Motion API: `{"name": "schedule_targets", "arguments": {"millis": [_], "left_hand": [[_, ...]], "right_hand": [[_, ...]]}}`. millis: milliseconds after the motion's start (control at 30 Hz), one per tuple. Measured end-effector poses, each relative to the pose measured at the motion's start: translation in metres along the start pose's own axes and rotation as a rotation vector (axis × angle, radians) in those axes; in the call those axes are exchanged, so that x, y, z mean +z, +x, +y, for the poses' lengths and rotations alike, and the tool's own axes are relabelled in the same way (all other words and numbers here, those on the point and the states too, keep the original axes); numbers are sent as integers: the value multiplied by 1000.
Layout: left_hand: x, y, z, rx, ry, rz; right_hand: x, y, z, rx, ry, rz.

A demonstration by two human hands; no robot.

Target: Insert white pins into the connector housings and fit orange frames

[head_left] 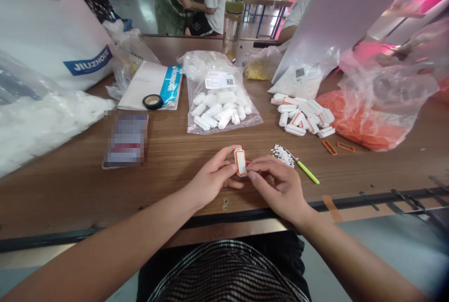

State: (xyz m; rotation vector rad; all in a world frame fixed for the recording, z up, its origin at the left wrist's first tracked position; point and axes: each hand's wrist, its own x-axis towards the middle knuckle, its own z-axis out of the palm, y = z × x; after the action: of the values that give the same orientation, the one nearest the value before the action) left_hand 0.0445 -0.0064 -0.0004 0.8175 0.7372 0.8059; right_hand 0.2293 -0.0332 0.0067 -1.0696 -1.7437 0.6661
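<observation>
The left hand (214, 176) is clamping the white-and-orange connector (240, 162) over the worktop (171, 157). The connector's long axis is running near to far, its far end leaning slightly left, its dotted face pointing up. The right hand (280, 187) is meeting its near right edge; whether those fingertips are pinching anything, I cannot tell.
</observation>
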Motion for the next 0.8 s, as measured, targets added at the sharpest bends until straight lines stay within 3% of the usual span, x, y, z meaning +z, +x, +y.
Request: {"name": "schedule_targets", "arguments": {"millis": [133,567,800], "left_hand": [[2,-1,-1,15,27,-7],[3,0,1,62,136,3],[6,-6,-3,119,320,-49]], "right_hand": [[-1,6,2,153,134,37],[5,2,14,275,106,15],[5,-2,12,297,107,27]]}}
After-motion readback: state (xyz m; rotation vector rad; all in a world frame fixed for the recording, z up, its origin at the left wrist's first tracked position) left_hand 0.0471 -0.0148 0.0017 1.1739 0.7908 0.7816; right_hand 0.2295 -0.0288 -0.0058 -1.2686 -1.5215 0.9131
